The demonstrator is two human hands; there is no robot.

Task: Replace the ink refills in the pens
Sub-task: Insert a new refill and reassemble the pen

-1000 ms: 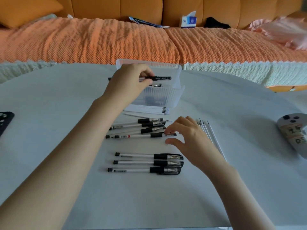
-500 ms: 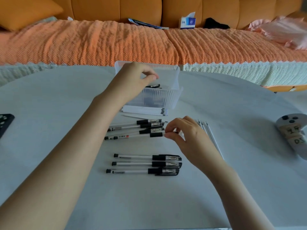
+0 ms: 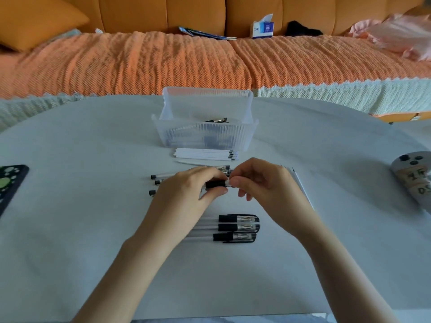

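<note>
my left hand is curled around the black grip of 1 pen. my right hand pinches the tip end of this same pen between thumb and forefinger, just right of my left fingertips. nearer to me than both hands lie 3 capped pens side by side, and beyond my hands lies a bundle of white refills, just before the clear box.

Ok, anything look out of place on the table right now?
Only a small thing: one white refill lies apart from the refill stack in front of the bin, slightly angled to it. No spill or damage shows.
</note>
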